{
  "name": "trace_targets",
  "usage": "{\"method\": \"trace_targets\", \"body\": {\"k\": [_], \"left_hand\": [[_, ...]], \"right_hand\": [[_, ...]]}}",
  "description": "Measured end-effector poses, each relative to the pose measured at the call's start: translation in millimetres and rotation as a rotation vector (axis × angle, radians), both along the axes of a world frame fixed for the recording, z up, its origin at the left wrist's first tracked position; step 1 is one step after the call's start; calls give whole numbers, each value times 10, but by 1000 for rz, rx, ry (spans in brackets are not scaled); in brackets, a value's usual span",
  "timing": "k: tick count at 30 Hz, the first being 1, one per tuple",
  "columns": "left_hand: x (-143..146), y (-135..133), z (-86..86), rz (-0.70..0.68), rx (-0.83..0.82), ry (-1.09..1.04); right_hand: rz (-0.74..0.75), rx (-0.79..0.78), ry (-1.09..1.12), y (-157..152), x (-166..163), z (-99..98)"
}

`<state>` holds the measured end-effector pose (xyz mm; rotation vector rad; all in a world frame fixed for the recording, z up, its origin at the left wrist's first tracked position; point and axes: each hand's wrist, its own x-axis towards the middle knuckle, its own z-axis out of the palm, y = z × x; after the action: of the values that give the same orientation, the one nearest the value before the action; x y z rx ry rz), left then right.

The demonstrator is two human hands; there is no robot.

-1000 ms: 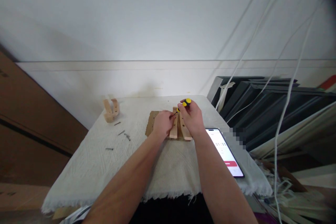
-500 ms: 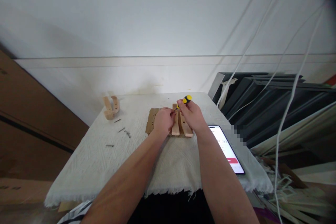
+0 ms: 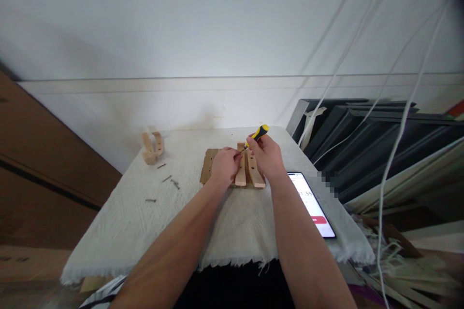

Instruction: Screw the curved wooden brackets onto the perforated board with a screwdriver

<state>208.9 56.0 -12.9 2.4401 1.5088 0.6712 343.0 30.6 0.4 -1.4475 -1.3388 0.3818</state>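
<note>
A yellow and black screwdriver [image 3: 260,133] is gripped in my right hand [image 3: 268,154], its handle tilted up to the right. Its thin shaft points down and left toward the fingertips of my left hand [image 3: 224,165]. Those fingers are pinched together at the screwdriver's tip; whatever they hold is hidden. Under my hands lie two pale wooden pieces with drilled holes, a left piece [image 3: 241,176] and a right piece [image 3: 256,177]. They rest on a piece of brown cardboard [image 3: 208,166], partly covered by my left hand.
Several screws [image 3: 175,184] lie loose on the white cloth [image 3: 141,231] to the left. Behind them stands a joined wooden piece [image 3: 152,148]. A lit phone [image 3: 315,207] lies beside my right forearm. White cables [image 3: 398,140] hang at the right, before dark panels [image 3: 362,140].
The screwdriver's handle has risen slightly and shifted right, and more of its shaft shows. My right hand has opened a little gap from the right wooden piece. My left hand stays nearly in place.
</note>
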Motion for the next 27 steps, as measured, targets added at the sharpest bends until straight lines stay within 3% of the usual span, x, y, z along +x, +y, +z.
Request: {"method": "trace_targets", "body": {"k": [11,27], "left_hand": [[-5,22,-39,-1,8,-11],[-7,-18,18,-1,-28,-4]], "right_hand": [[42,-17,-59,2,-20,0],[-33,-71,-98,-23,-47,52]]}}
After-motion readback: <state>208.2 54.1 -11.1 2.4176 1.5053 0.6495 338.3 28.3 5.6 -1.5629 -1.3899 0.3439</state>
